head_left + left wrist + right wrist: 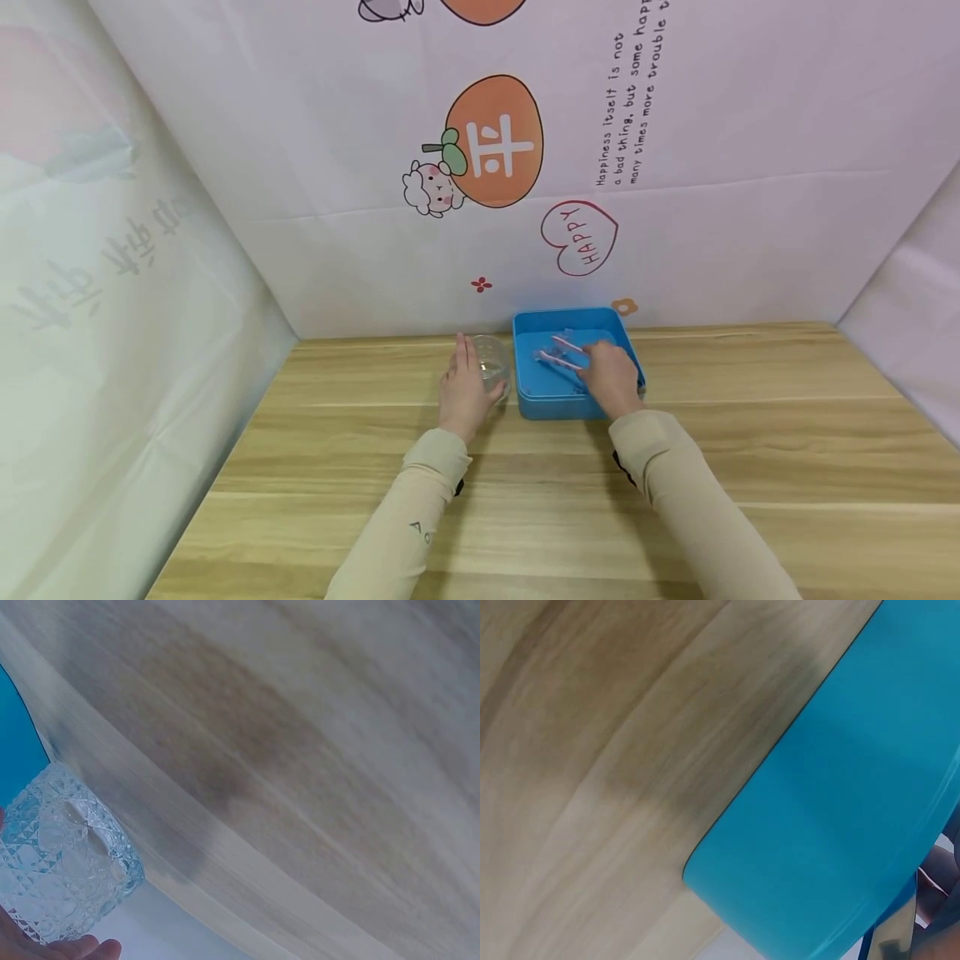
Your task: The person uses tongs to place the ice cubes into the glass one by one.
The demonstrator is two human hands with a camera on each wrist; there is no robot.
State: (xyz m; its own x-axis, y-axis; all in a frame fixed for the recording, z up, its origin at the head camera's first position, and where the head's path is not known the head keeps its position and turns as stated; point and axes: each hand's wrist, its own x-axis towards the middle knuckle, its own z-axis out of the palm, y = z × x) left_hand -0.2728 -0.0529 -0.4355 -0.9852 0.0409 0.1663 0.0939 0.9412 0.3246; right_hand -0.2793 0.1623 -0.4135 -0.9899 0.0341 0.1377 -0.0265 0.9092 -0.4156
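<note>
My left hand [461, 398] holds a clear cut-glass cup [492, 364], its fingers along the left side and the thumb at the near right side. The diamond-patterned wall of the cup [64, 855] shows in the left wrist view, with fingertips [79, 947] against it. To its right stands a blue rectangular box [558, 408] without a lid. Inside that box my right hand [613, 379] pinches two slim pink sticks [558, 361] with clear wrapping at their far ends. In the right wrist view the box wall [802, 825] hides most of the hand.
Both cup and box stand near the back edge of the wooden table [360, 417]. Behind them rises a white printed sheet [360, 275]; another white sheet [150, 350] closes off the left side. A small brownish item [641, 388] shows at the box's right edge.
</note>
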